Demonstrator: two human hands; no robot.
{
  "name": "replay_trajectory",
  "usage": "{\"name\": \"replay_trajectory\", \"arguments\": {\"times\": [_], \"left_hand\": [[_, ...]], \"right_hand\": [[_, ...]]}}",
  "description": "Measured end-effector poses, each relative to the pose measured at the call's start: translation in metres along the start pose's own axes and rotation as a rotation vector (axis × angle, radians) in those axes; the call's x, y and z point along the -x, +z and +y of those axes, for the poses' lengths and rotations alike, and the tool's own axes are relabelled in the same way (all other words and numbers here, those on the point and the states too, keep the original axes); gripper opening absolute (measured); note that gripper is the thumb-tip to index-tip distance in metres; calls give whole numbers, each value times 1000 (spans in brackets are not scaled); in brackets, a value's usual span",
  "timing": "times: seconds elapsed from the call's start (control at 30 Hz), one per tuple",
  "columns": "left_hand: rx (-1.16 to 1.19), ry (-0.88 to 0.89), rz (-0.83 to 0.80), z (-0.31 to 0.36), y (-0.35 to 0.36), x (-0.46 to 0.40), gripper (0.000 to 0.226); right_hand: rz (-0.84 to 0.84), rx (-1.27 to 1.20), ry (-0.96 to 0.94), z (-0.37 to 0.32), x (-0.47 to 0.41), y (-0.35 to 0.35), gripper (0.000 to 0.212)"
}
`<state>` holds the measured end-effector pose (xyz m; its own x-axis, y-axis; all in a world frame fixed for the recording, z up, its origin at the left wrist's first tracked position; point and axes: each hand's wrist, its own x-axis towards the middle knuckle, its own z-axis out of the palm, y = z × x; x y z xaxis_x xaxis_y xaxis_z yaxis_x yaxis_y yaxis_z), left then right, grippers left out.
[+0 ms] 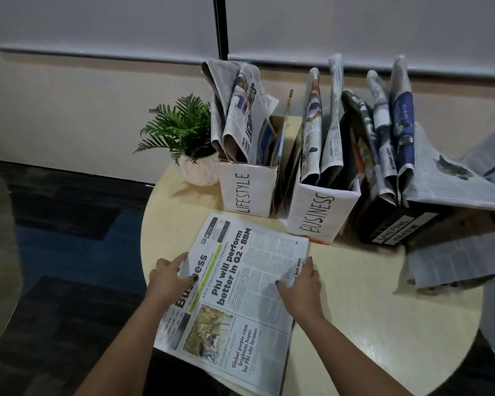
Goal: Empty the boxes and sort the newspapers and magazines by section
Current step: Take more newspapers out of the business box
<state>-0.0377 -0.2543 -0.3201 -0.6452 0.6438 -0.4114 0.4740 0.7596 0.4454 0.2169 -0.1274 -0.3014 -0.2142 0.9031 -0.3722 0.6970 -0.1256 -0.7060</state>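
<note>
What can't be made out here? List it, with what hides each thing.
Head view only:
- Black box: label text blurred, unreadable.
- Business newspaper: masthead partly covered by the left hand; its near corner is cut off by the frame's bottom edge.
- LIFESTYLE box and BUSINESS box: the papers' lower halves are hidden by the box walls.

newspaper (240,284) before boxes (320,212), on table (383,310)

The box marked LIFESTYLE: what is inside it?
The LIFESTYLE box holds folded newspapers standing upright, their tops sticking out. How far down they reach, and anything beneath them, is hidden by the box walls.
</note>
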Motion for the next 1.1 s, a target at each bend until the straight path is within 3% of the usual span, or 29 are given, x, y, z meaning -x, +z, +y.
{"name": "replay_trajectory", "arguments": {"times": [0.13,0.27,0.37,0.5,0.57,0.67,0.83,0.97,1.1], "left_hand": [[-49,17,-58,1,6,0,77],[-145,61,-26,6,8,4,75],[-218,117,43,22,1,4,73],[-19,320,250,76,-27,2,52],[79,470,323,114,-43,1,42],[139,683,375,173,-60,1,37],[32,900,371,247,-67,0,52],[-127,1053,234,285,-61,0,77],[-290,1081,208,308,-55,-2,66]], "right_hand": [[-5,85,13,4,-7,-1,83],[-102,378,-34,5,-3,-1,78],[-106,434,-88,-13,-1,-14,71],[321,288,-539,-57,-5,-61,38],[526,273,-707,-76,-12,-87,36],[625,376,-719,-86,-25,-114,50],[360,732,-573,-63,-48,-119,83],[268,722,-565,-57,-53,-119,97],[225,722,-596,-53,-55,-123,104]]}}
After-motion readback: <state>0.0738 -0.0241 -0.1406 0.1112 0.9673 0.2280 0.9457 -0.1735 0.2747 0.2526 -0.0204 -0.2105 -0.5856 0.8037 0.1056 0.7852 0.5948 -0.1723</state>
